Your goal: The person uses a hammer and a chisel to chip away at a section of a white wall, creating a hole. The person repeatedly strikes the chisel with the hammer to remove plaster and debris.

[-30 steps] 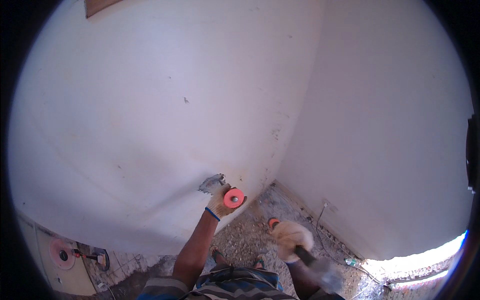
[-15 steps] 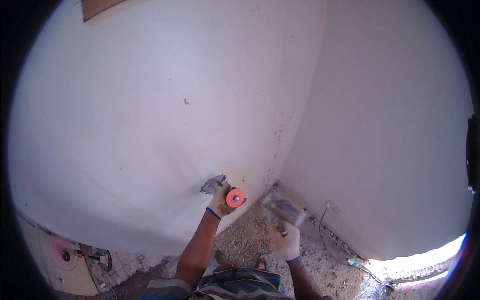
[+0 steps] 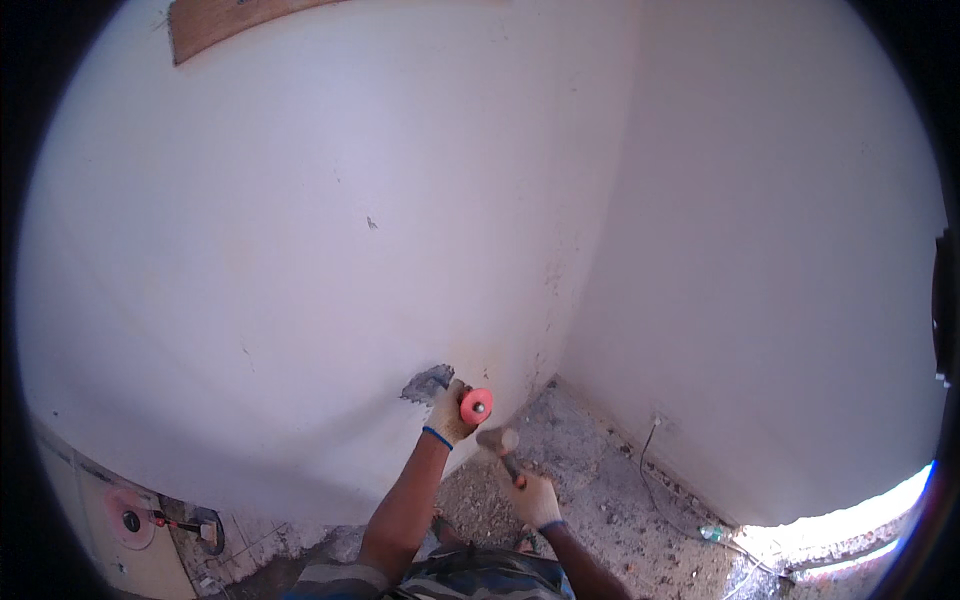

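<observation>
My left hand (image 3: 450,415), in a knit work glove with a blue cuff edge, is closed around a chisel with a round pink hand guard (image 3: 477,407). The metal end of the chisel points toward me from the guard's centre. Its tip is mostly hidden by the hand, close to a rough grey chipped patch (image 3: 425,383) low in the white wall (image 3: 300,300). Gloved likewise, my right hand (image 3: 538,501) grips the dark handle of a hammer (image 3: 498,441). The hammer head is just below and right of the guard, apart from it.
Rubble and dust cover the floor (image 3: 590,500) in the corner. A cable (image 3: 645,470) runs along the right wall (image 3: 770,280) past a greenish bottle (image 3: 711,534). At lower left are a pink disc (image 3: 130,518) and a beige panel (image 3: 150,570). A wooden board (image 3: 240,20) crosses the upper left.
The hammer has swung left from the right side toward the chisel, my right hand moving left and down with it. My left hand keeps its hold near the patch. The view has tilted slightly upward.
</observation>
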{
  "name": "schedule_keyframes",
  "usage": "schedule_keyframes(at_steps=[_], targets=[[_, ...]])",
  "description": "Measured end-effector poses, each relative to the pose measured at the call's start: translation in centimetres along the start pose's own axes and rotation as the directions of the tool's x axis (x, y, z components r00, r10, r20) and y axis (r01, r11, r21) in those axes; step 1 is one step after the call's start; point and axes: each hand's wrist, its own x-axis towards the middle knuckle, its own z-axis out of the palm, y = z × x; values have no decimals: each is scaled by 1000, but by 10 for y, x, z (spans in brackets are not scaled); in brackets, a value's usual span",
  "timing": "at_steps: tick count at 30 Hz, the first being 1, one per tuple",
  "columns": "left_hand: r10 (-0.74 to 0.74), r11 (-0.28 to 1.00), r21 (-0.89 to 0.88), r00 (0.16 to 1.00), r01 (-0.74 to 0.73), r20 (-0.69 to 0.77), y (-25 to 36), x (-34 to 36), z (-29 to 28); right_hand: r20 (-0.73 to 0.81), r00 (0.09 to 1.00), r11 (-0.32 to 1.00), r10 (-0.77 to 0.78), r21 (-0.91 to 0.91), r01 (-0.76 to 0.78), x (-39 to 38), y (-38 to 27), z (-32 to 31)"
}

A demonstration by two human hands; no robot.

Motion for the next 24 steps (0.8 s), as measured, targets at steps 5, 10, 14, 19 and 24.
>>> schedule_keyframes(at_steps=[5,10,14,19,24], targets=[[-179,946,-289,980,147,-87,-20,-45,6,165,967,976,193,-131,-172,-66,32,-20],[-127,945,-316,985,84,-116,-29,-77,0,83,971,974,226,-39,-223,-94,33,-55],[-75,942,-335,979,8,-188,-14,-66,-17,-116,990,992,75,105,-63,-83,16,-82],[-84,944,-328,990,41,-117,9,-53,-32,-481,865,866,-147,361,348,-61,-39,-120],[-106,928,-363,993,82,-48,14,-56,-21,-739,523,168,-425,503,848,-31,-92,-126]])
